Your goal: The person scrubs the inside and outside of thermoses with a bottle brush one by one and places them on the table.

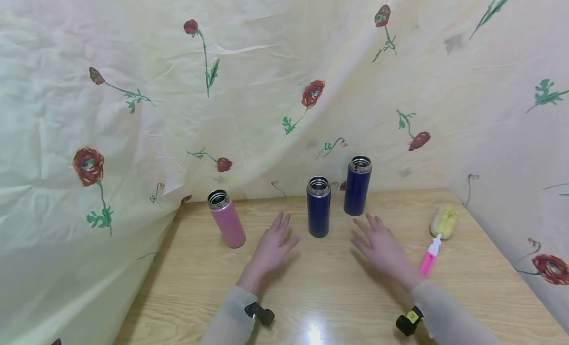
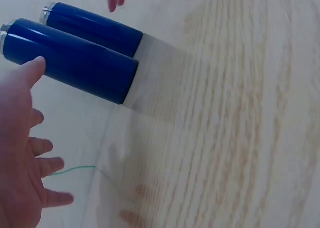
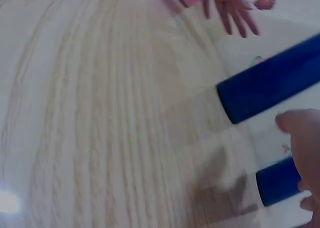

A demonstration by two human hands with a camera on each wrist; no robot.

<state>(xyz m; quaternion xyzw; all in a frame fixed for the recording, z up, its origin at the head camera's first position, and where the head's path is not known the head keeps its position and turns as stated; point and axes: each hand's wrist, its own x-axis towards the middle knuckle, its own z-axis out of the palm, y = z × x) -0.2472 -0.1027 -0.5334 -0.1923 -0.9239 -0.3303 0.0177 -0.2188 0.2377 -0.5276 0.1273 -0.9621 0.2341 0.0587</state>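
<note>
Front blue bottle between the hands

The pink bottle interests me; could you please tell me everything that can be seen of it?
The pink bottle is a slim cylinder with a smooth-looking body and a shiny silver, metal-looking neck around its open mouth; no lid is on it. It stands upright on the wood-grained table, to the left of the left hand and apart from it. Only the table touches it.
</note>
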